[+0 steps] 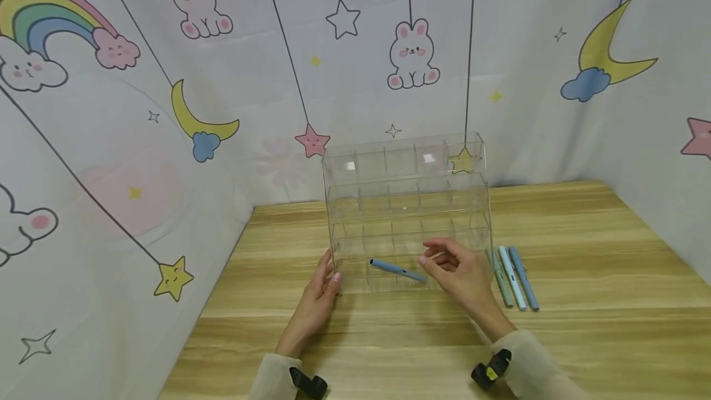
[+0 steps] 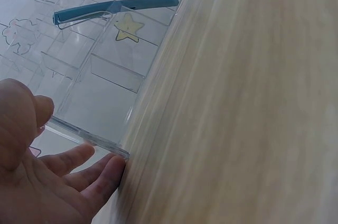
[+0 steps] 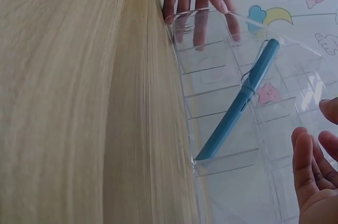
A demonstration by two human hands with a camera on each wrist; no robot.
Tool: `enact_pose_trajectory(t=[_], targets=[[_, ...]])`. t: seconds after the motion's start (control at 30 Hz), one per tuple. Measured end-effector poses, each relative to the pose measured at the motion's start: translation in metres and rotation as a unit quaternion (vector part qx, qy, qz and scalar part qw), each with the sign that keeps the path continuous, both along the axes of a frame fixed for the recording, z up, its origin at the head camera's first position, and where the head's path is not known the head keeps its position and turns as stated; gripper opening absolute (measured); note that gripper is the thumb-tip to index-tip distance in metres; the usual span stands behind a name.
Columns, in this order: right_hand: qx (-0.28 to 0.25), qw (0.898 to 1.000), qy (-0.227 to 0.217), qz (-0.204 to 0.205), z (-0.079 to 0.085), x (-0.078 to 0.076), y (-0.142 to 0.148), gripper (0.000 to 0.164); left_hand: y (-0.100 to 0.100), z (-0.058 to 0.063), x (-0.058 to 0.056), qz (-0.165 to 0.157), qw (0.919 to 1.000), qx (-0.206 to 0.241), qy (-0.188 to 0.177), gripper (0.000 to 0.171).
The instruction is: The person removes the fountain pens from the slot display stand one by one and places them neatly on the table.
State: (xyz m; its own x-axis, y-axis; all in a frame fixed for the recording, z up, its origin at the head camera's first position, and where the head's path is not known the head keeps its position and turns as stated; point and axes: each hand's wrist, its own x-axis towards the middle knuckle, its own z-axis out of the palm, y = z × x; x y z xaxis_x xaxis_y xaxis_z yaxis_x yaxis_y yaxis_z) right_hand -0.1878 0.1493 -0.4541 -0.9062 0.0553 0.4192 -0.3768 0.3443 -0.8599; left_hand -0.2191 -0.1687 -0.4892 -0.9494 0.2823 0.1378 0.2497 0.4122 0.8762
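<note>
A clear acrylic organizer point(image 1: 405, 202) with several tiers of compartments stands upright on the table. One blue capped pen point(image 1: 397, 270) leans at a slant across its lowest front row; the clipped cap end is higher, toward the left. My left hand point(image 1: 316, 298) rests against the organizer's left side, thumb at the front edge and fairly straight fingertips along the outside, as the left wrist view shows. Just in front of the lower tiers, my right hand point(image 1: 458, 270) hovers with loosely bent fingers. In the right wrist view, a gap separates those fingers point(image 3: 303, 166) from the pen point(image 3: 240, 102).
To the right of the organizer, a green pen point(image 1: 502, 279), a light blue pen point(image 1: 512, 278) and a darker blue pen point(image 1: 524, 278) lie side by side on the wooden table point(image 1: 605, 252). A patterned cloth point(image 1: 355, 79) hangs behind.
</note>
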Motion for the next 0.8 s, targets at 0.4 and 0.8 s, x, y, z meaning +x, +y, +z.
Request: enact_pose_trajectory(t=[0.4,0.8], targets=[[0.0,1.0,0.003,0.021,0.001,-0.001,-0.01,0.031,0.001,0.001,-0.002,0.002,1.0,-0.001,-0.005,0.062],[-0.004,1.0,-0.01,0.027,-0.003,-0.003,-0.019,0.029,0.001,0.0,-0.002,0.001,1.0,0.0,-0.005,0.061]])
